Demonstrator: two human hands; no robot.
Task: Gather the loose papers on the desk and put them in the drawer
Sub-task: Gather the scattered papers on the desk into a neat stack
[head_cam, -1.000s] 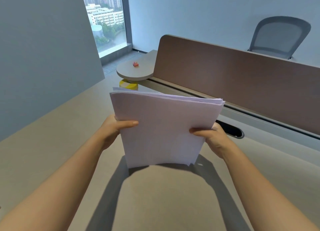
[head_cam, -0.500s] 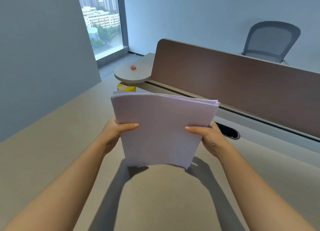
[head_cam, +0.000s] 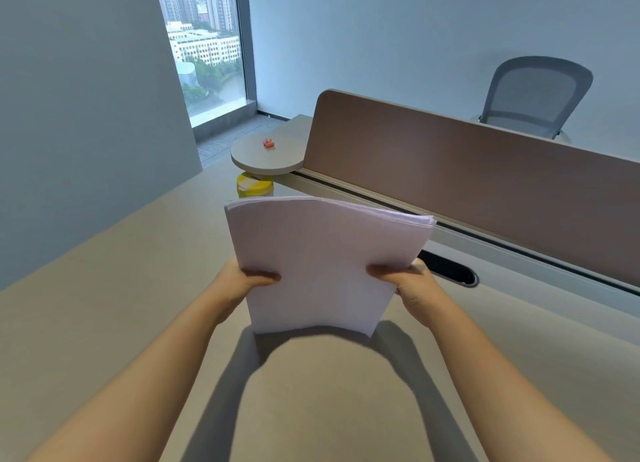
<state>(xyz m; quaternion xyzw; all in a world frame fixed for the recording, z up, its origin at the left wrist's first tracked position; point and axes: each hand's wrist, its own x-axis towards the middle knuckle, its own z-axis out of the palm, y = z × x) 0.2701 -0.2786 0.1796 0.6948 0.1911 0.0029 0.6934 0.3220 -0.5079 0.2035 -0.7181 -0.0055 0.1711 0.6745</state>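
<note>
A thick stack of white papers [head_cam: 322,260] stands upright over the beige desk [head_cam: 104,305], its bottom edge at or just above the desk surface. My left hand [head_cam: 242,281] grips the stack's left side with the thumb on the front sheet. My right hand [head_cam: 408,281] grips the right side the same way. The stack's top edge bows slightly toward me. No drawer is in view.
A brown divider panel [head_cam: 467,191] runs along the desk's far edge, with a dark cable slot [head_cam: 450,269] just right of the papers. A yellow-lidded container [head_cam: 254,184] sits under a small round shelf [head_cam: 266,155] holding small pink items. An office chair [head_cam: 533,94] stands beyond the divider.
The stack has dropped lower toward the desk, and both hands have slid down its sides. The view has tilted up a little.
</note>
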